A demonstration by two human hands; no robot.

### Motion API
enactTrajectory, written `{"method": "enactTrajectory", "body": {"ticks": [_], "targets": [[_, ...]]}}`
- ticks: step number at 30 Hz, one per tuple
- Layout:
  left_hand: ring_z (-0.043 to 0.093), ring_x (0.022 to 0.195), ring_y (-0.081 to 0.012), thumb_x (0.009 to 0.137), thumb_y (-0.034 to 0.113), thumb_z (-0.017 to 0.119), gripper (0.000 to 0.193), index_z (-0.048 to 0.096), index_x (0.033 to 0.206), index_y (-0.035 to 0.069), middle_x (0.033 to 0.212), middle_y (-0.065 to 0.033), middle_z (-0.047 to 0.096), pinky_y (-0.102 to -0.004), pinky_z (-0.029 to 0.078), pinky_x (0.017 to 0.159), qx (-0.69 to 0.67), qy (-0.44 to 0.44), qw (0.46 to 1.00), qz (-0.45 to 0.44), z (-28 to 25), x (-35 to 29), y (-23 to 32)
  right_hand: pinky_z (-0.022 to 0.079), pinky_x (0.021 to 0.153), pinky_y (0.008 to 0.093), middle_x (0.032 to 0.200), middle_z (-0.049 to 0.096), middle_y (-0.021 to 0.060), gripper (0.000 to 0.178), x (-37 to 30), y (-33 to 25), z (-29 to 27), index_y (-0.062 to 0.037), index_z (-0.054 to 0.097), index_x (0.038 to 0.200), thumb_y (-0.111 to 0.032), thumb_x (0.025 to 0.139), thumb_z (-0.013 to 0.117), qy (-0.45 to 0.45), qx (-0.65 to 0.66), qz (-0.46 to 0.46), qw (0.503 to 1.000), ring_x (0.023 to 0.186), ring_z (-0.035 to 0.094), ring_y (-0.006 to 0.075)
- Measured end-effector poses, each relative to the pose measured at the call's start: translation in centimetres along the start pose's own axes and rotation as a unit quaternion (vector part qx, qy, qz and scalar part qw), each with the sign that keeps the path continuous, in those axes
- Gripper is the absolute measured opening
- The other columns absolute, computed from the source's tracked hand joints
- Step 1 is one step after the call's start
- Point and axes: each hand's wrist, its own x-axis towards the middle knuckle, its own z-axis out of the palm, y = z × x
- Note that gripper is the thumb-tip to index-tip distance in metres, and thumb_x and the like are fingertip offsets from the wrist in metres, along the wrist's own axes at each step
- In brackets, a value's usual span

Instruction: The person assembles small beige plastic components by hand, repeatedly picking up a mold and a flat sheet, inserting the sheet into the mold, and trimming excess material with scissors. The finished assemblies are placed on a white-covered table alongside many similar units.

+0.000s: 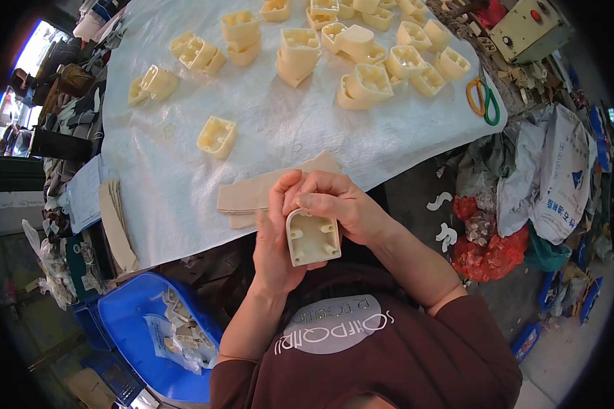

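A cream plastic housing (314, 240), hollow with small posts inside and one rounded end, is held just off the table's near edge. My left hand (274, 255) cradles it from the left side and beneath, closed round it. Above its rounded end, my right hand (331, 199) has bent fingers pressed together against the rim; whether they also pinch something small is hidden. Beige flat strips (242, 196) lie on the table just behind my hands. A single cream housing (217, 138) rests farther off, to the left.
Several cream housings (300, 51) stand stacked across the far part of the white-covered table (164, 218). Orange-and-green-handled scissors (483, 101) lie at its right edge. A blue bin (126, 313) holds scraps at lower left. White sacks (559, 177) and red bags (491, 255) sit on the right.
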Motion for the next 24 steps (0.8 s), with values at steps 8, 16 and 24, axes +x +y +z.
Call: {"method": "enactTrajectory", "body": {"ticks": [8, 16, 24], "targets": [[0.054, 0.100, -0.0234, 0.089, 0.035, 0.046, 0.047, 0.036, 0.127, 0.010, 0.111, -0.0117, 0.049, -0.0351, 0.047, 0.085, 0.045, 0.086, 0.994, 0.049, 0.9, 0.1, 0.8, 0.029, 0.095, 0.0361, 0.120, 0.047, 0.0130, 0.032, -0.7, 2.4, 2.2, -0.0022, 0.048, 0.116, -0.024, 0.096, 0.035, 0.112, -0.348, -0.258, 0.894, 0.110, 0.040, 0.0250], [0.056, 0.092, -0.0224, 0.091, 0.041, 0.042, 0.046, 0.034, 0.126, 0.013, 0.108, -0.0112, 0.052, -0.0343, 0.049, 0.074, -0.058, 0.101, 0.993, 0.024, -0.5, 0.3, 0.8, 0.022, 0.100, 0.0407, 0.138, 0.026, 0.0169, 0.061, -1.4, 2.6, 1.5, -0.0011, 0.028, 0.136, -0.039, 0.091, 0.044, 0.047, -0.329, -0.221, 0.917, 0.125, 0.026, 0.0312], [0.043, 0.115, -0.0232, 0.090, 0.050, 0.042, 0.070, 0.015, 0.141, 0.009, 0.130, -0.0127, 0.038, -0.0346, 0.035, 0.095, 0.303, 0.029, 0.944, 0.128, 0.2, -1.4, 1.4, 0.033, 0.094, 0.0394, 0.120, 0.045, 0.0128, 0.067, -1.0, -1.5, 2.1, -0.0020, 0.045, 0.122, -0.019, 0.065, 0.076, 0.076, -0.716, -0.284, 0.633, 0.114, 0.045, 0.0263]]}}
